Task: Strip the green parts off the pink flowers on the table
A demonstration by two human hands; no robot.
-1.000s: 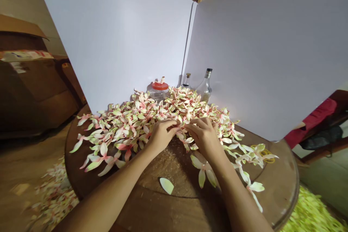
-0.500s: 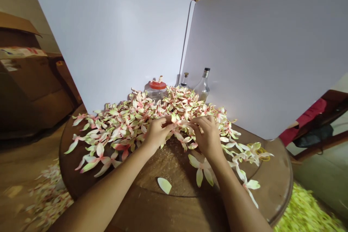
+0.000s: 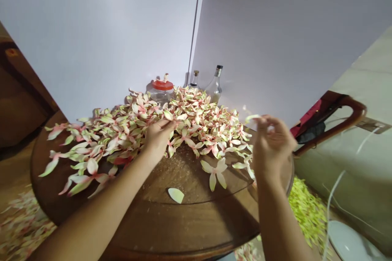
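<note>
Pink, white and green flowers (image 3: 122,130) lie heaped across the round brown table (image 3: 196,228). At the heap's front edge, my left hand (image 3: 157,134) is pinched on a flower (image 3: 168,115), one petal showing above the thumb. My right hand (image 3: 272,142) is raised over the table's right side, its fingers closed and somewhat blurred. From its fingertips sticks a thin, pale, curved petal (image 3: 251,118). One open five-part flower (image 3: 215,172) lies between my arms. Closer to me sits a single loose pale petal (image 3: 176,195).
Behind the heap stand a red-lidded jar (image 3: 162,85) and two glass bottles (image 3: 215,85). White panels (image 3: 137,20) meet in a corner behind them. Yellow-green pieces (image 3: 306,212) are piled on the floor at right, more flowers (image 3: 24,224) at left. A wooden chair (image 3: 352,106) stands at right.
My right hand has moved from the heap's middle out to the right and up, with a pale petal in its fingers. My left hand stays at the heap. The view has turned right.
</note>
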